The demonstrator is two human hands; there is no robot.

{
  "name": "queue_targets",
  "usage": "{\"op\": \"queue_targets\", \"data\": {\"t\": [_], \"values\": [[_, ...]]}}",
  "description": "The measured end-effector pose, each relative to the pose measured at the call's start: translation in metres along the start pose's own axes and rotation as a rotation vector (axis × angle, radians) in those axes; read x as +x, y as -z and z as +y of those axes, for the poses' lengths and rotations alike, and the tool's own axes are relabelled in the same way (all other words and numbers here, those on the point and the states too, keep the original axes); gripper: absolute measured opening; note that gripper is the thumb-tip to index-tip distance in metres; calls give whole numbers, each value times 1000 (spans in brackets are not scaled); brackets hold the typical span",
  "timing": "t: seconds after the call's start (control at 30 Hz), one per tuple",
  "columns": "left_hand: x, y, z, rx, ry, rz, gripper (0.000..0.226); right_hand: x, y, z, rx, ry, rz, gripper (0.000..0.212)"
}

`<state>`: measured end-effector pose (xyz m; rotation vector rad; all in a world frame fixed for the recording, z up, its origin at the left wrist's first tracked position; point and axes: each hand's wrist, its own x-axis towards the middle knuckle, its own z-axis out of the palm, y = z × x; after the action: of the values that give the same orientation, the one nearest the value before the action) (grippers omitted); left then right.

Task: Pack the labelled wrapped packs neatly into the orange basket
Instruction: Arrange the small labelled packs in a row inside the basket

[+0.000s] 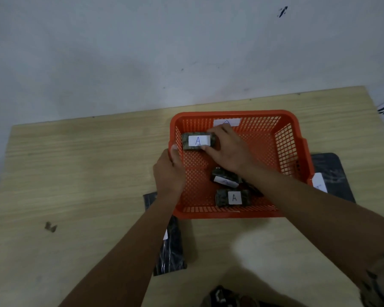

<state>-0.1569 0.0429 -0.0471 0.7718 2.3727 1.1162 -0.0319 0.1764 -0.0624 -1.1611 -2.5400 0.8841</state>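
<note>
The orange mesh basket [286, 138] stands on the wooden table. My right hand [228, 151] is inside it, fingers closed on a wrapped pack labelled A [197, 141] at the basket's far left corner. My left hand [170, 171] grips the basket's left rim, thumb over the edge. Two more labelled packs lie near the front wall: one tilted [225, 179], one labelled A [233, 197] lying flat. A white label [226, 122] is stuck on the far wall.
A dark flat pack [171, 247] lies on the table under my left forearm. Another dark pack with a white label [333, 173] lies right of the basket. The table edge [120, 115] meets a grey wall behind. Dark items [226, 295] show at the bottom.
</note>
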Motion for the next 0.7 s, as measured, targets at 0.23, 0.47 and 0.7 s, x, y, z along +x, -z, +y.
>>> {"op": "queue_targets", "data": {"t": [0.23,0.47,0.7], "values": [[-2,1,-2,15,-23,1,45,-63,36,10,-18,-7,-283,53],[-1,2,0,38,-9,-35,46,-71,34,6,10,-15,-247,35],[1,1,-4,25,-15,-17,48,-29,30,-32,845,-490,-253,29]]}}
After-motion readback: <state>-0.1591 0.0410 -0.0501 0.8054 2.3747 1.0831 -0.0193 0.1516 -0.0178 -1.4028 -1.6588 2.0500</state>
